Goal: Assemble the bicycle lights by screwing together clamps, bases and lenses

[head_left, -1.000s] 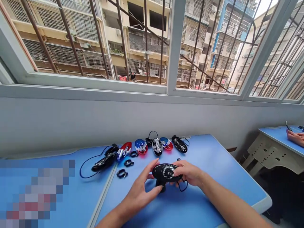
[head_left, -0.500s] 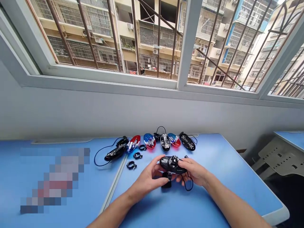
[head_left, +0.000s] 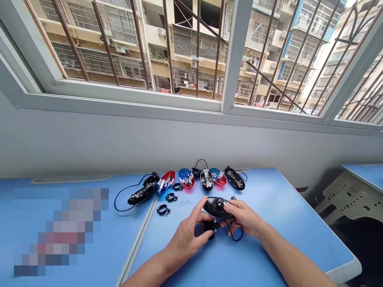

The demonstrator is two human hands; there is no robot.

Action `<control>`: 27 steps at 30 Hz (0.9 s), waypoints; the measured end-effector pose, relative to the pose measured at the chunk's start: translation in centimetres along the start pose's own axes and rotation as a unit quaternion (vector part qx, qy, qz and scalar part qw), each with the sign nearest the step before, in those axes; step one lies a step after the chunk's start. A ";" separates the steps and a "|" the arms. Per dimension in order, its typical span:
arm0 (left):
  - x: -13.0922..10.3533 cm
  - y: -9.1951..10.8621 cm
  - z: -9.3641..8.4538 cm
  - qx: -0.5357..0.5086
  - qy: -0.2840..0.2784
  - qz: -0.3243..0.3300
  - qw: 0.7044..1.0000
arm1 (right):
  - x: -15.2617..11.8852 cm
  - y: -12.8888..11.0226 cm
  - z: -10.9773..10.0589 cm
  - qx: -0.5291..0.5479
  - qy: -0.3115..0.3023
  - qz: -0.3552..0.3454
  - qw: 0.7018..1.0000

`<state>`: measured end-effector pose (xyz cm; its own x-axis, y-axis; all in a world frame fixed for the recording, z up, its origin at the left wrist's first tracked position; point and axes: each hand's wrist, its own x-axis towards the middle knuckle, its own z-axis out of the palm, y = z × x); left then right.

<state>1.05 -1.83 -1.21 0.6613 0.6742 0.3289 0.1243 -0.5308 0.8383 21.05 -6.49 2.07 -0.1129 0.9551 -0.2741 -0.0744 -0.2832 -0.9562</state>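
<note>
- Bright daylight enters through the window [head_left: 232, 59] at 12 o'clock; the scene outside outshines the indoors.
- Sky [head_left: 348, 3] at 2 o'clock is burnt to white.
- The wall [head_left: 149, 139] is backlit, flat grey, darkening toward 4 o'clock.
- Deep shadow swallows detail beneath the far desk [head_left: 366, 173], also at 4 o'clock.
- The near desk [head_left: 302, 227] carries a pale sheen and soft shadow below the left hand [head_left: 190, 235].
- Small highlights glint on the glossy case [head_left: 215, 207] at 5 o'clock.
- Wide-angle stretch splays the bars [head_left: 197, 52] toward the edges.
- Coarse mosaic [head_left: 61, 231] hides something at 8 o'clock.
</note>
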 end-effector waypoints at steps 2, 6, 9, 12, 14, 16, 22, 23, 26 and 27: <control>-0.2 -0.1 0.1 0.040 0.006 0.051 0.998 | 0.0 -0.1 0.1 -0.050 0.035 -0.003 0.998; -0.4 -0.2 0.4 0.104 0.028 0.115 0.987 | 0.6 0.0 0.4 -0.114 0.082 -0.006 0.990; -0.4 -0.1 0.3 0.114 0.046 0.129 0.984 | 1.0 0.1 0.4 -0.142 0.112 -0.019 0.983; -0.4 0.3 0.1 0.108 0.050 0.124 0.985 | 1.0 0.0 0.3 -0.177 0.136 -0.034 0.974; -0.3 0.8 0.0 0.095 0.046 0.106 0.989 | 0.8 -0.1 0.3 -0.239 0.155 -0.063 0.956; -0.2 1.5 -0.1 0.070 0.044 0.067 0.994 | 0.6 -0.1 0.3 -0.357 0.183 -0.102 0.910; 0.6 3.8 -0.9 -0.125 -0.023 -0.165 0.978 | 0.3 -0.1 0.6 -0.526 0.225 -0.122 0.811; 0.7 4.0 -1.2 -0.153 -0.031 -0.200 0.967 | 0.2 -0.1 0.7 -0.534 0.228 -0.122 0.805; 0.9 4.3 -1.8 -0.175 -0.038 -0.278 0.944 | 0.0 -0.1 0.8 -0.572 0.238 -0.127 0.775; 0.9 4.4 -2.1 -0.173 -0.036 -0.294 0.939 | -0.1 -0.1 0.7 -0.583 0.244 -0.133 0.763</control>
<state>0.64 -2.51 3.66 0.6043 0.7547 -0.2554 0.2437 0.1301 0.9611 20.33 -6.67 2.24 0.1569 0.9646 0.2122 0.9347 -0.0756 -0.3473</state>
